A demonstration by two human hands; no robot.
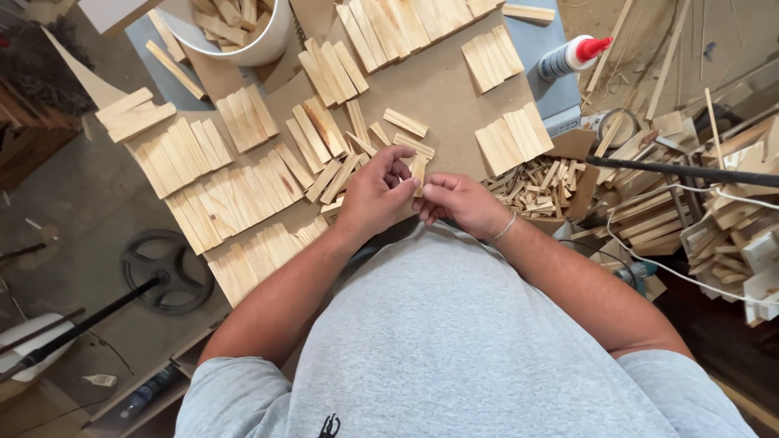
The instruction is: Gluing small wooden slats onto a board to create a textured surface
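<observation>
Risk of dropping the small wooden slat (419,173) onto the loose offcuts (542,185) right of it, given only a fingertip pinch. Pinched between both hands, left hand (375,193) and right hand (458,201) closed on it from either side, just above the brown board surface (442,89), below the glue bottle (572,55)

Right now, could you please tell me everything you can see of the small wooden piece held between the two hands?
The small wooden piece is a short, flat slat of pale, unfinished wood, like the many slats laid in rows on the brown board beneath. It stands roughly upright, just above the board's near edge. The left hand pinches it from the left with thumb and fingertips; the right hand meets its lower part from the right. Its bottom end is hidden by fingers.
</observation>
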